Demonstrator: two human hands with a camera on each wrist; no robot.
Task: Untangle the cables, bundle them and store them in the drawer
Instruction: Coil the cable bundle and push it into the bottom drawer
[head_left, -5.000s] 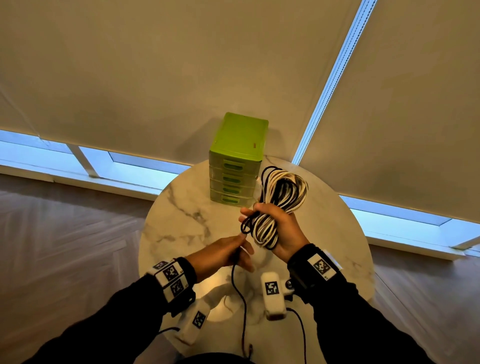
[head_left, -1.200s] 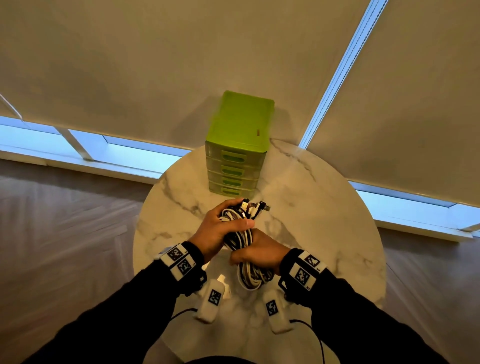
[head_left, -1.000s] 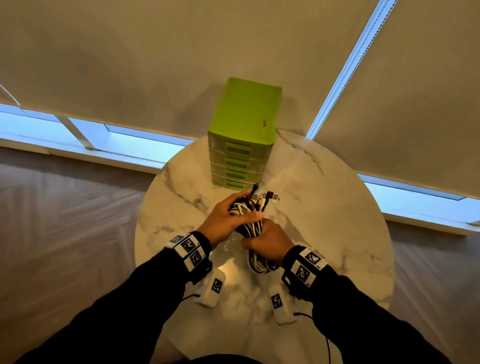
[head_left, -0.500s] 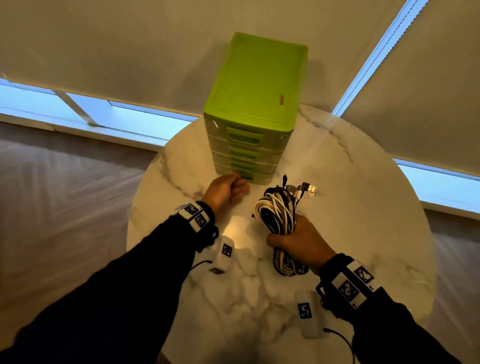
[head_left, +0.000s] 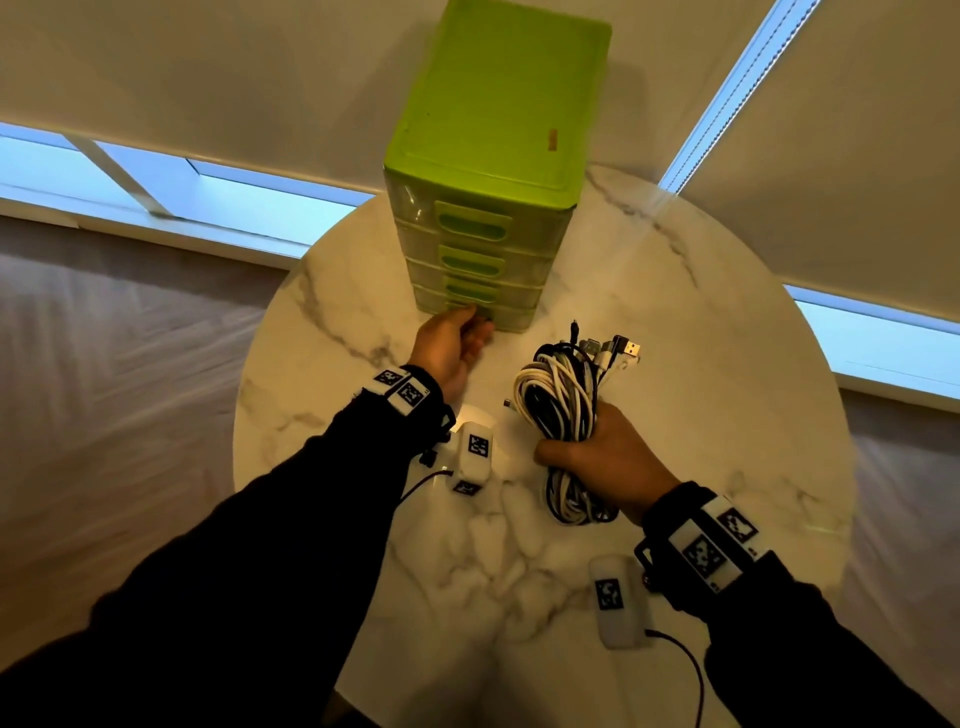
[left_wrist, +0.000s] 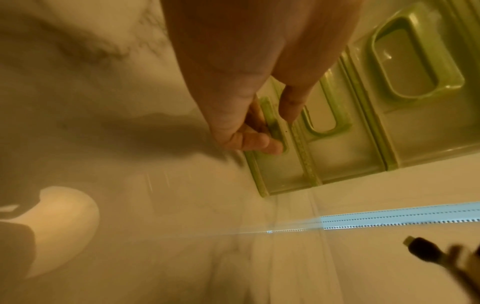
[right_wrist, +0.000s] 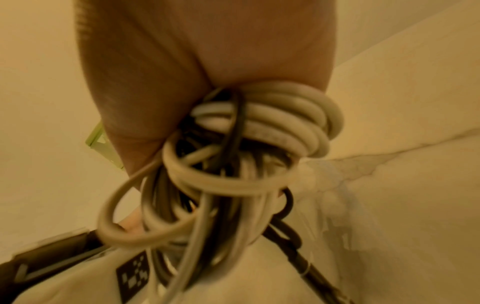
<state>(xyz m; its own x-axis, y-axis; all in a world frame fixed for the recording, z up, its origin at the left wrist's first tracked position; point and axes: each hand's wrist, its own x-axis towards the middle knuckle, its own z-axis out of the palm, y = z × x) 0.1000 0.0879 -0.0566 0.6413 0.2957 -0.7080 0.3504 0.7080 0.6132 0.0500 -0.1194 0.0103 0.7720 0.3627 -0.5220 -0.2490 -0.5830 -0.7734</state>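
Soft, springy black-and-white cable bundle (head_left: 563, 415) is sitting gripped mid-coil in the right hand (head_left: 605, 460) above the counter (head_left: 701, 364), while left hand (head_left: 449, 345) fingers are hooking the bottom drawer (head_left: 511, 318) handle.

Black long sleeves (head_left: 291, 519) on both arms. White wristbands (head_left: 401, 391) printed with black square markers. White oblong camera pods (head_left: 471, 457) under each wrist, one marker apiece, trailing thin black cables (head_left: 685, 670) at lower right of the head view.
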